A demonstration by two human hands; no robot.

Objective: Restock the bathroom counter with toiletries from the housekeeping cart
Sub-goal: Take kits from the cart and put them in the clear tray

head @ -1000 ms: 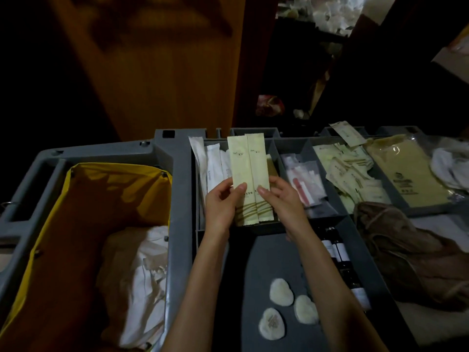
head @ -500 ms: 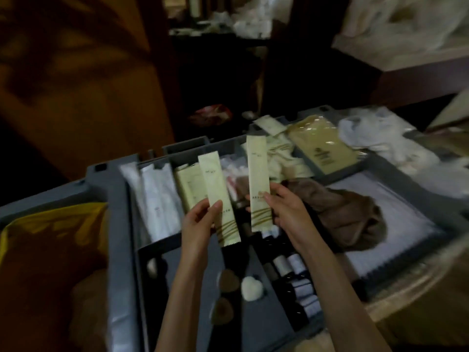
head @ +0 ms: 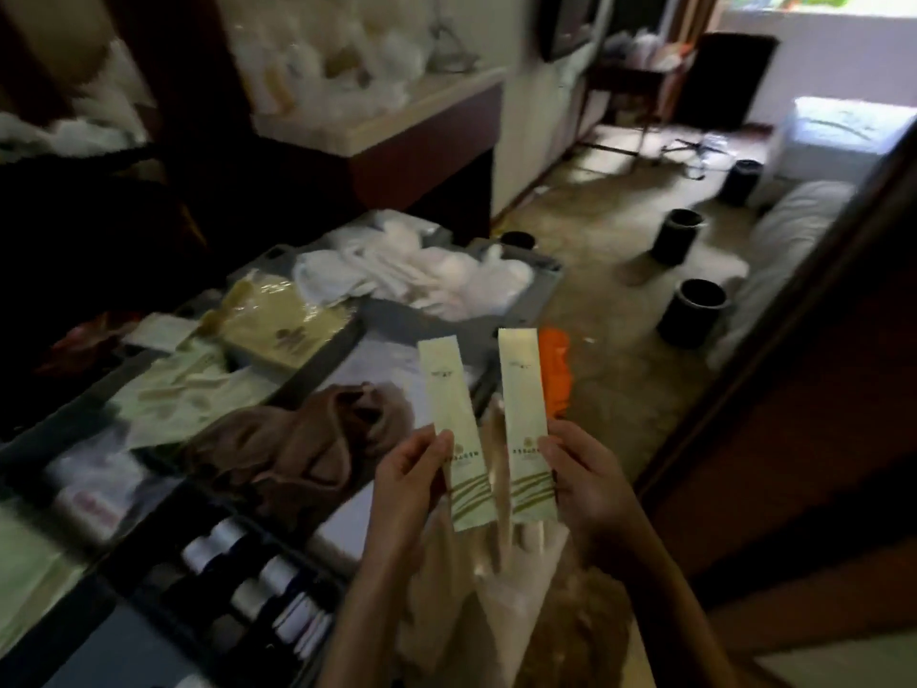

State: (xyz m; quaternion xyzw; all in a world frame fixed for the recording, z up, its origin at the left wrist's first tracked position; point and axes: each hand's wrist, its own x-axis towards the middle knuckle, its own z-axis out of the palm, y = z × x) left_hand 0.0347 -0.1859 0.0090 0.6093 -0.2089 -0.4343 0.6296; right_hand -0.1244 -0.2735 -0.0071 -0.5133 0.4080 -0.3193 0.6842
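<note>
The left hand (head: 407, 481) pinches one long packet (head: 454, 429). The right hand (head: 583, 481) pinches another packet (head: 525, 424) just beside it, both upright, right of the cart (head: 516, 285).

Printing on the 2 sachets (head: 454, 429) is illegible.

The left hand (head: 408, 481) and right hand (head: 593, 484) are bare, as are the forearms (head: 369, 593).

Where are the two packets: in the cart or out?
Out: left hand pinches left packet, right hand pinches right packet, both upright, clear of the cart.
</note>
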